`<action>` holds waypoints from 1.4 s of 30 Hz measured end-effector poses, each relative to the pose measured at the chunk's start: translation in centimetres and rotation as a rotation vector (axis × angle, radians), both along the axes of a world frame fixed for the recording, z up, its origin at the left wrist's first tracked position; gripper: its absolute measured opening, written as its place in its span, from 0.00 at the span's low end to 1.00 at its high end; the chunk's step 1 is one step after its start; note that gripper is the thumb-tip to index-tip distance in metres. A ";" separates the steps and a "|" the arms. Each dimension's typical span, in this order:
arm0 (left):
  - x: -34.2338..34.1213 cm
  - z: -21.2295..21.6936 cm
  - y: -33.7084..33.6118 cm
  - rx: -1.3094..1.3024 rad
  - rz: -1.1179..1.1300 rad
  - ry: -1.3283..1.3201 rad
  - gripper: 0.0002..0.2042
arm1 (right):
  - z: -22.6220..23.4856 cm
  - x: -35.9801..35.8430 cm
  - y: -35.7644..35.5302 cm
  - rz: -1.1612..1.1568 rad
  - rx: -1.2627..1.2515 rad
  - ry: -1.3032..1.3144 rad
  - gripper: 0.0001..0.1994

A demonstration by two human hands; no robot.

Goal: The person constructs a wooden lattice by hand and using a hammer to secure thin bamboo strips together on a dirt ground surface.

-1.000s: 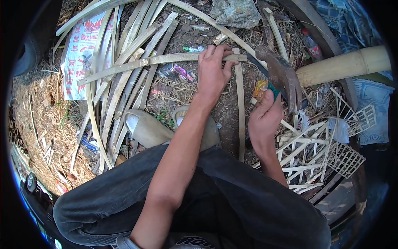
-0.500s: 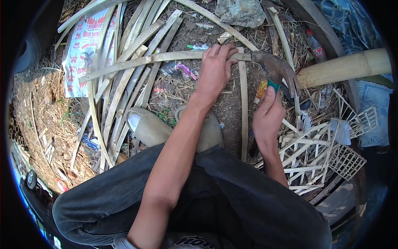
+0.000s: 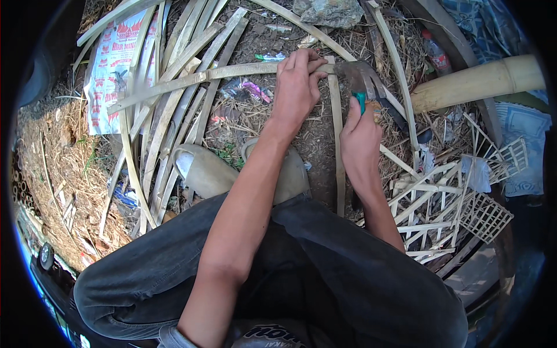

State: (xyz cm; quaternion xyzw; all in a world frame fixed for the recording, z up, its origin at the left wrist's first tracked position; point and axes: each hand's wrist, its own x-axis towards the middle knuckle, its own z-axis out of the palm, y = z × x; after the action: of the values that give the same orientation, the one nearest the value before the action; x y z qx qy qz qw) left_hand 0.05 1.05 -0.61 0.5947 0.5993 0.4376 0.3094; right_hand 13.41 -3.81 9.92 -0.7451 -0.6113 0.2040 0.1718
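Observation:
My left hand is closed on a long, pale bamboo strip near its right end. The strip runs leftward across a pile of other split strips. My right hand is wrapped round a tool with a teal and orange grip. Just beyond that grip, a dark, curved piece lies against the right end of the strip. I cannot tell whether it belongs to the tool. Another strip stretches toward my legs between my hands.
A thick bamboo pole comes in from the right. Below it lie thin slats and a woven lattice piece. A rock and a plastic bottle are at the far side. A printed sack lies at left. My shoes rest on littered ground.
My right hand has moved left and slightly upward with the tool, closer to my left hand. The left hand keeps its hold on the bamboo strip. The whole view has shifted slightly.

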 end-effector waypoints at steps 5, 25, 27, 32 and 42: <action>-0.1 0.0 -0.1 -0.043 0.002 -0.027 0.15 | 4.2 -0.4 0.4 -0.109 -0.047 0.098 0.23; 0.1 0.0 0.1 -0.012 0.001 -0.023 0.15 | 2.4 -1.3 0.8 -0.081 -0.109 0.064 0.21; 0.3 0.2 0.0 -0.024 -0.013 -0.047 0.15 | 0.7 -0.3 1.1 -0.022 -0.172 0.005 0.22; -1.0 1.0 -0.1 -0.087 -0.025 0.031 0.16 | 3.2 1.7 0.1 -0.176 -0.202 0.103 0.22; -22.6 6.1 -4.2 -0.766 0.879 0.635 0.54 | -1.1 7.1 -2.3 -0.172 0.081 -0.452 0.18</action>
State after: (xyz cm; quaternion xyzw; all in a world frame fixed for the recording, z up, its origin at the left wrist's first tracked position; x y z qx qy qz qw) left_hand -22.50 -3.10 5.46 0.2429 0.9613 0.0827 0.1001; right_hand 20.56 -6.06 8.79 -0.8136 -0.5762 -0.0079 0.0773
